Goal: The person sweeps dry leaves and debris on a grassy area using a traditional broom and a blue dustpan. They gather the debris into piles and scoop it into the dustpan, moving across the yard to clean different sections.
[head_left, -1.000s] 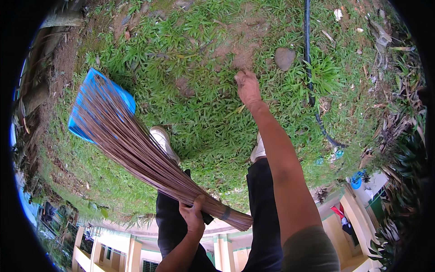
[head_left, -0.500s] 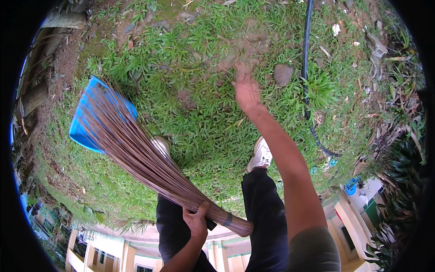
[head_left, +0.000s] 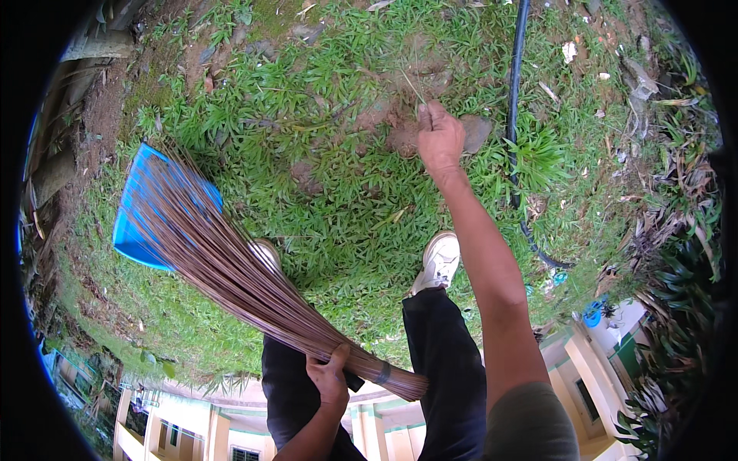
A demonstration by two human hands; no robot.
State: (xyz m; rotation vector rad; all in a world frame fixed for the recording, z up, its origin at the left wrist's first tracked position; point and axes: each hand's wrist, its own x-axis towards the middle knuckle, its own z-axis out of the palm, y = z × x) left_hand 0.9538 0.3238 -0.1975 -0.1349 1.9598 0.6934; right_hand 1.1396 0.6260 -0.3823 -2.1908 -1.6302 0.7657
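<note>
My left hand (head_left: 329,376) is wrapped around a stick broom (head_left: 261,276) near its bound end, and the brown bristles fan out toward the far left. Behind the bristle tips is a blue dustpan (head_left: 138,250), partly hidden by them. A short dark end pokes out beside my left hand; whether it belongs to the dustpan's handle I cannot tell. My right hand (head_left: 442,146) is low over the grass, its fingers pinched on a thin pale stalk (head_left: 413,86) that points away from me. Bare soil shows next to the fingers.
A flat grey stone (head_left: 477,132) lies just right of my right hand. Beyond it a black hose (head_left: 515,100) runs across the grass. My white shoes (head_left: 440,257) stand apart on the grass. Litter and dry leaves (head_left: 653,207) are scattered at the right.
My right hand has moved slightly right and closed; a thin stalk now shows in its fingers. The broom and dustpan have shifted slightly left in view, with my left hand still gripping the broom.
</note>
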